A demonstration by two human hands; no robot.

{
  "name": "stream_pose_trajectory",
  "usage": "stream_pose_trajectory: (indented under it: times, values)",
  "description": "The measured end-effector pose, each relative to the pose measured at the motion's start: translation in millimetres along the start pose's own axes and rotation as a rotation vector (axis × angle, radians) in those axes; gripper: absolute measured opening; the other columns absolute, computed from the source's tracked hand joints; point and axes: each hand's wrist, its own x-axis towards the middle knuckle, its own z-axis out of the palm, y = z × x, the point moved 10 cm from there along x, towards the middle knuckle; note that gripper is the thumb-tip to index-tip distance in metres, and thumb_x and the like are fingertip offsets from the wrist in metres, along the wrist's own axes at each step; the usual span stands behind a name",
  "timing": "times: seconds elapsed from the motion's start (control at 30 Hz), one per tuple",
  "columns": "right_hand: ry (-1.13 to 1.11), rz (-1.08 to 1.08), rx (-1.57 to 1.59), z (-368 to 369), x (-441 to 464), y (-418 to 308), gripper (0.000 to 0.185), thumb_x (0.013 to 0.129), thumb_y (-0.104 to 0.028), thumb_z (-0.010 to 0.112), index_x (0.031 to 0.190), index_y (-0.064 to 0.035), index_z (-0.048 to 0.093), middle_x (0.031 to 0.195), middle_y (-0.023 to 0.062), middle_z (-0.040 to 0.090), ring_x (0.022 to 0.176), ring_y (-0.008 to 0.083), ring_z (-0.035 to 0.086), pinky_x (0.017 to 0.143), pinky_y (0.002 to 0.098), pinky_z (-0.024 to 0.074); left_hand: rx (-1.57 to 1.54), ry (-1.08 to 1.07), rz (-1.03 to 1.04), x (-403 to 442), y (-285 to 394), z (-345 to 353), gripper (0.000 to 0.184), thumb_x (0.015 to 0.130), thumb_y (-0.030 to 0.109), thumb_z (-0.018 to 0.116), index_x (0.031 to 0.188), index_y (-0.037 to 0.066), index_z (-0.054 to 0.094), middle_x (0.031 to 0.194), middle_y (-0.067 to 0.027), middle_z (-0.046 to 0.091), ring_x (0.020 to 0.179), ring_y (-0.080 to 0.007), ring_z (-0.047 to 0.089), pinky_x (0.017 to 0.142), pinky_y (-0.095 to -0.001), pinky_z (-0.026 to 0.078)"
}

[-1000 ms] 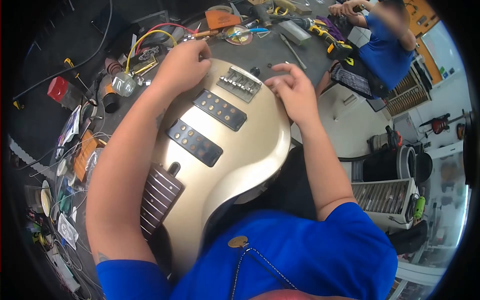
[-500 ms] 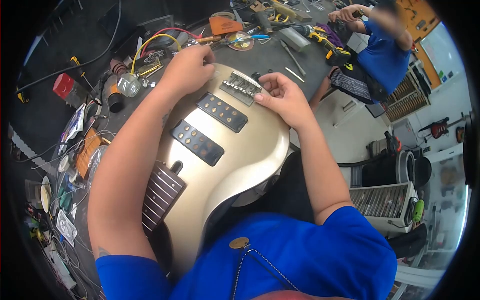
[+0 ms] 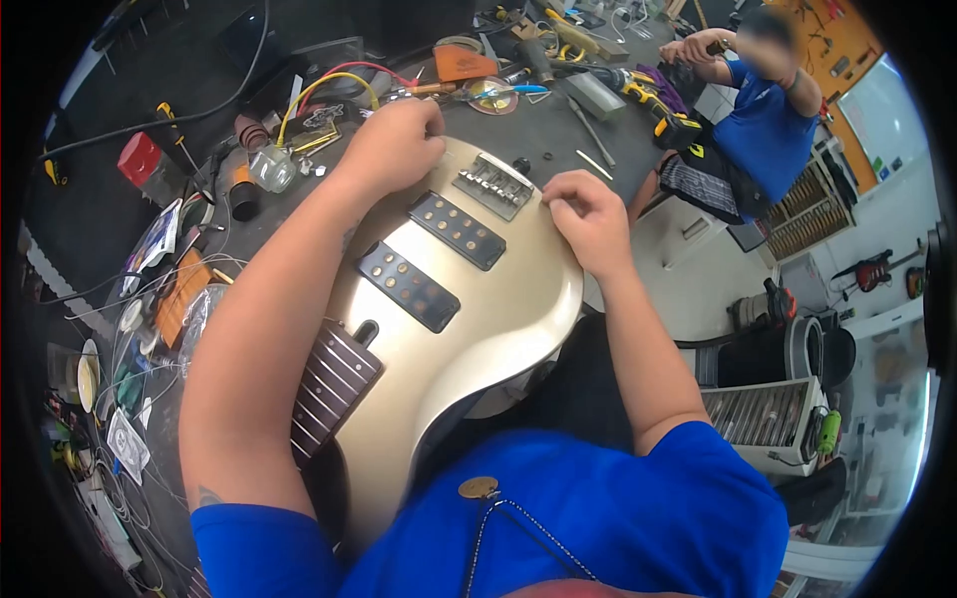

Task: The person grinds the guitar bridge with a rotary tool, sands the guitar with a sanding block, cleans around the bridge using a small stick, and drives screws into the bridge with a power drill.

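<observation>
A gold electric bass body (image 3: 498, 289) lies in front of me, with a metal bridge (image 3: 495, 187) near its far end. Two black pickups (image 3: 459, 231) and part of a dark fretboard (image 3: 335, 384) also show. My left hand (image 3: 401, 145) is at the body's far left edge, fingers curled; whatever they hold is hidden. Right of the bridge, my right hand (image 3: 594, 221) rests by the body's edge with thumb and forefinger drawn together. I cannot make out anything between them. A small black knob (image 3: 521, 164) sits just beyond the bridge.
Screwdrivers (image 3: 177, 140), a glass jar (image 3: 273, 169), loose wires and an orange holder (image 3: 465, 62) crowd the dark bench. A yellow-black drill (image 3: 670, 125) and a grey block (image 3: 595, 96) lie at the back right. Another person in blue (image 3: 766, 140) works nearby.
My right hand has left the bridge and moved right to the body's edge, its fingers closing together. The left hand stays at the far edge. The view has shifted slightly.
</observation>
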Motion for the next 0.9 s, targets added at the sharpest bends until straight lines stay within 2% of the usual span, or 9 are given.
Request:
stream_pose_trajectory:
  times: [0.07,0.1,0.2,0.3,0.37,0.6,0.73,0.8,0.9]
  values:
    - [-0.053,-0.07,-0.082,-0.8,-2.8,-29.7,0.013,0.091,-0.007,0.071,0.1,-0.0059,0.08,0.111,0.0056,0.073,0.089,0.0147,0.071,0.077,0.0318,0.0576,0.004,0.002,-0.003,-1.9,-1.5,-1.8,0.023,0.088,0.012,0.069,0.108,0.001,0.073,0.11,-0.0194,0.074,0.104,-0.037,0.072,0.094,-0.0464,0.056]
    - [-0.086,-0.121,-0.142,-0.4,0.4,-38.2,0.013,0.088,-0.006,0.074,0.098,-0.0075,0.082,0.111,0.0058,0.067,0.092,0.0187,0.067,0.081,0.0333,0.0553,0.008,0.008,0.005,-1.6,-1.8,-1.4,0.023,0.088,0.012,0.069,0.108,0.001,0.073,0.109,-0.0193,0.074,0.104,-0.037,0.072,0.094,-0.0464,0.056]
    - [-0.134,-0.455,-0.542,1.9,3.8,-76.1,0.016,0.085,-0.005,0.078,0.098,-0.0106,0.084,0.109,0.0056,0.061,0.099,0.0236,0.061,0.088,0.0352,0.0523,0.018,0.021,0.016,-1.3,-1.5,1.5,0.023,0.088,0.012,0.069,0.108,0.001,0.074,0.109,-0.0191,0.074,0.104,-0.0368,0.072,0.093,-0.0464,0.056]
    - [-0.284,-0.458,-0.396,16.8,6.4,-74.7,0.017,0.083,-0.008,0.08,0.098,-0.0139,0.085,0.109,0.0062,0.056,0.104,0.0268,0.054,0.093,0.0373,0.0492,0.025,0.026,0.025,-0.7,1.0,-0.2,0.022,0.088,0.012,0.069,0.107,0.001,0.074,0.108,-0.0192,0.074,0.103,-0.0367,0.072,0.093,-0.0462,0.056]
    - [-0.301,-0.484,-0.423,13.7,12.9,-69.6,0.017,0.083,-0.009,0.08,0.098,-0.0154,0.086,0.111,0.0065,0.056,0.106,0.0266,0.054,0.093,0.0374,0.0495,0.02,0.027,0.028,-0.2,2.4,-0.2,0.022,0.088,0.012,0.069,0.106,0.001,0.074,0.108,-0.0193,0.074,0.103,-0.0367,0.072,0.092,-0.0461,0.057]
    - [-0.264,-0.556,-0.504,8.4,17.8,-72.8,0.018,0.08,-0.009,0.081,0.096,-0.0156,0.086,0.115,0.0071,0.058,0.109,0.0275,0.056,0.095,0.0391,0.0507,0.019,0.035,0.03,-0.1,0.1,0.6,0.021,0.088,0.011,0.069,0.105,0.0,0.073,0.107,-0.0193,0.074,0.102,-0.0365,0.072,0.091,-0.0456,0.057]
    - [-0.258,-0.519,-0.461,11.4,13.7,-72.8,0.018,0.079,-0.008,0.081,0.096,-0.0145,0.085,0.118,0.0083,0.059,0.11,0.0279,0.057,0.096,0.04,0.0509,0.011,0.041,0.037,-1.6,-0.3,-0.5,0.022,0.088,0.012,0.069,0.106,0.001,0.073,0.107,-0.0193,0.074,0.103,-0.0365,0.072,0.091,-0.0456,0.057]
    - [-0.317,-0.563,-0.42,23.5,6.8,-86.0,0.019,0.079,-0.008,0.081,0.096,-0.0143,0.085,0.119,0.0088,0.059,0.11,0.0278,0.056,0.096,0.0399,0.0508,-0.009,-0.005,-0.008,-0.9,0.1,-0.4,0.022,0.089,0.015,0.069,0.106,0.001,0.074,0.111,-0.0198,0.075,0.108,-0.0377,0.072,0.094,-0.0472,0.056]
    - [-0.262,-0.56,-0.465,9.7,15.4,-77.7,0.016,0.079,-0.007,0.081,0.093,-0.0122,0.083,0.12,0.01,0.06,0.109,0.0284,0.057,0.094,0.0403,0.0511,-0.004,-0.013,-0.014,-1.9,0.7,-1.1,0.022,0.089,0.016,0.069,0.105,0.001,0.074,0.112,-0.0198,0.076,0.111,-0.0383,0.071,0.096,-0.0478,0.056]
